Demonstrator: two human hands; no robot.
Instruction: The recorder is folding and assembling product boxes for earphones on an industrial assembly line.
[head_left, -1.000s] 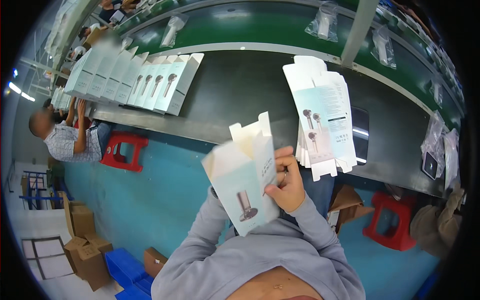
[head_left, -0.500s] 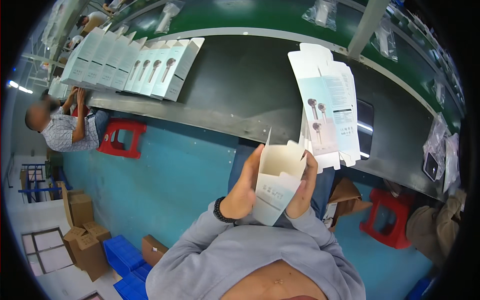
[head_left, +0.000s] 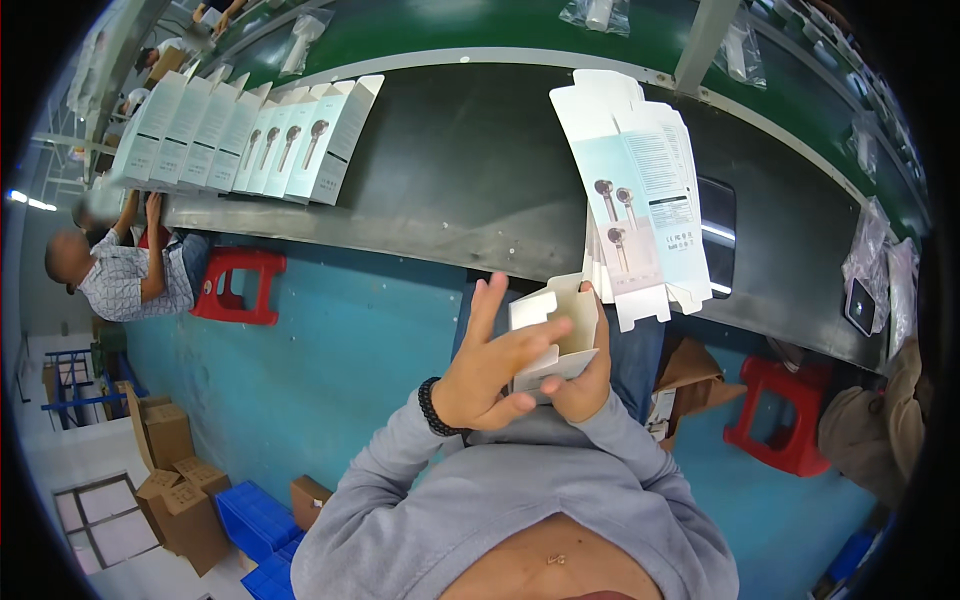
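A small white and pale-blue cardboard box (head_left: 571,364) stands unfolded over my lap, its open end facing up with flaps sticking out. My right hand (head_left: 592,377) grips it from the right side, thumb on the near face. My left hand (head_left: 478,378), with a dark beaded bracelet at the wrist, has its fingers spread over the open end, beside the left flap. Whether a fingertip touches the flap is unclear. Just beyond, a stack of flattened printed cartons (head_left: 632,225) with earphone pictures lies on the dark bench.
Several set-up boxes (head_left: 316,150) stand in a row at the bench's far left. The metal bench edge (head_left: 400,245) runs in front of me. A dark flat device (head_left: 717,240) lies beside the flat cartons; a phone (head_left: 860,305) is far right. A person (head_left: 130,265) sits left.
My left hand has let go of the box's left side and spread its fingers over the opening. The box has turned and tilted in my right hand, which keeps hold.
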